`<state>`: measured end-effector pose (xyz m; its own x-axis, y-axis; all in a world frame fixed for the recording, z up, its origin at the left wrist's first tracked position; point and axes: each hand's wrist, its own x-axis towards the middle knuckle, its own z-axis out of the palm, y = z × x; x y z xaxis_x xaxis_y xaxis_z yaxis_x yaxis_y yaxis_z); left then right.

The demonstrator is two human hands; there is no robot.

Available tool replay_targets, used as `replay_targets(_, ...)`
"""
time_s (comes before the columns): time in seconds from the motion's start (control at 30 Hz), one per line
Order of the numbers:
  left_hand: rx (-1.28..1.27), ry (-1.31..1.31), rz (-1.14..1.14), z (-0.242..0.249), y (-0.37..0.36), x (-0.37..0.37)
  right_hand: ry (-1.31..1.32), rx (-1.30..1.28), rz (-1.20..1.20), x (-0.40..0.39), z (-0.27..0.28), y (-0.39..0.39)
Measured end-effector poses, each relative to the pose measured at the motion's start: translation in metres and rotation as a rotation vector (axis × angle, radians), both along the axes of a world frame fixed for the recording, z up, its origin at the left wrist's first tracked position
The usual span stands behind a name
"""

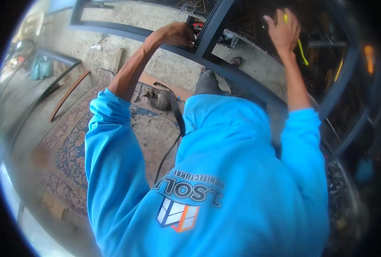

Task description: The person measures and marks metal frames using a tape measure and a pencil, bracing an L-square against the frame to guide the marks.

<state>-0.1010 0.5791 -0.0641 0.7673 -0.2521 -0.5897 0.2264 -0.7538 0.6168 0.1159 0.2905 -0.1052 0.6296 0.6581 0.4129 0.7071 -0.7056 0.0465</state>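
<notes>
My left hand is bent down at the inner corner of a dark metal frame, its fingers curled together; whatever they may hold is hidden. On the far side of the upright bar, my right hand is raised over a dark surface, with the thumb sticking out. A thin yellow strip runs beside this hand, and more yellow shows between its fingers, so it appears held there. Red and metal parts lie near the frame corner.
A curled-up tabby cat lies by the patterned rug. Further left are a curved wooden strip and a teal bag. A black strap or cable hangs beside my body. Dark frame bars cross the right side.
</notes>
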Motion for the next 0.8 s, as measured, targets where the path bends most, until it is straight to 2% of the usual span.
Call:
replay_targets(0.07,-0.018,-0.045,0.025,-0.015,0.001,-0.005,0.029,-0.052,0.08,0.028,-0.001,-0.015)
replay_targets(0.13,-0.042,-0.07,0.035,-0.02,-0.002,-0.013,-0.074,-0.342,-0.025,0.009,0.034,-0.01)
replay_targets(0.17,-0.051,-0.061,0.047,-0.02,-0.003,-0.014,-0.074,-0.343,-0.038,0.001,0.035,-0.009)
replay_targets(0.23,-0.085,-0.083,0.083,-0.02,0.0,-0.014,0.148,0.221,0.194,-0.011,0.034,-0.002)
replay_targets(0.3,-0.119,-0.039,0.064,-0.024,0.003,-0.01,1.03,0.471,-0.155,-0.09,0.056,0.02)
replay_targets(0.33,-0.138,-0.007,0.052,-0.026,0.005,-0.007,1.311,0.54,-0.186,-0.119,0.037,0.024)
replay_targets(0.37,-0.149,-0.034,0.05,-0.029,0.005,-0.007,1.606,0.437,-0.305,-0.143,0.024,0.032)
replay_targets(0.4,-0.154,-0.029,0.043,-0.028,0.004,-0.007,1.553,0.336,-0.18,-0.162,0.01,0.039)
replay_targets(0.47,-0.124,0.0,-0.003,-0.025,0.004,-0.003,1.51,0.396,-0.188,-0.17,0.005,0.054)
replay_targets(0.53,-0.132,-0.019,-0.013,-0.029,0.003,-0.004,1.528,0.287,-0.156,-0.167,0.011,0.059)
replay_targets(0.57,-0.136,-0.045,-0.015,-0.03,0.003,-0.005,1.584,0.317,-0.136,-0.169,0.008,0.059)
replay_targets(0.63,-0.125,-0.067,-0.03,-0.031,0.003,-0.008,1.592,0.34,-0.151,-0.169,0.0,0.058)
replay_targets(0.8,-0.097,-0.086,-0.048,-0.028,0.001,-0.008,1.684,0.36,-0.235,-0.17,0.019,0.062)
